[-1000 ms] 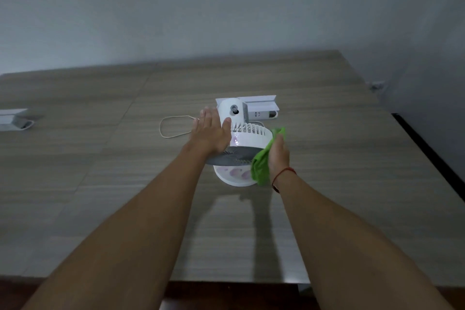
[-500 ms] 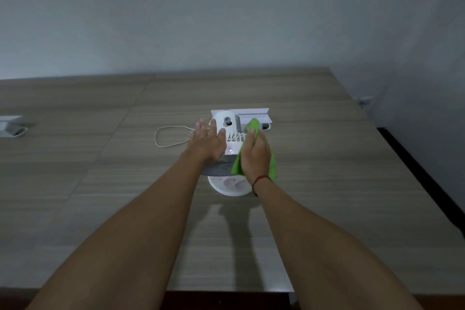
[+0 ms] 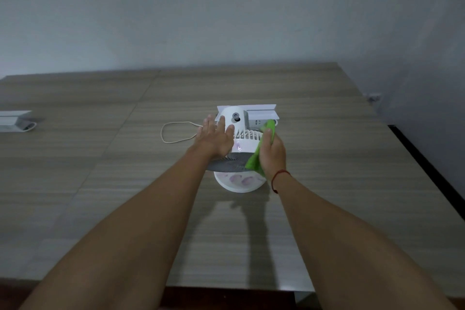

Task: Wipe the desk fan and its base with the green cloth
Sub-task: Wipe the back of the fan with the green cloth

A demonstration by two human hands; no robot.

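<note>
A small white desk fan (image 3: pixel 245 137) stands in the middle of the wooden table, its grey grille facing me and its round white base (image 3: pixel 239 182) below. My left hand (image 3: pixel 216 138) lies flat on the fan's top left side, fingers spread. My right hand (image 3: pixel 273 152) grips the green cloth (image 3: pixel 254 161) and presses it against the fan's right side. The cloth's tip sticks up past my fingers. The right part of the fan is hidden behind hand and cloth.
A white power strip box (image 3: pixel 259 114) sits just behind the fan. A thin white cord (image 3: pixel 173 131) loops on the table to the left. Another white device (image 3: pixel 15 121) lies at the far left edge. The table's right edge (image 3: pixel 402 143) drops off near a wall.
My right hand with the cloth went from the fan's right edge onto its top, then back a little rightward and down along the right side. The left hand stays on the fan.
</note>
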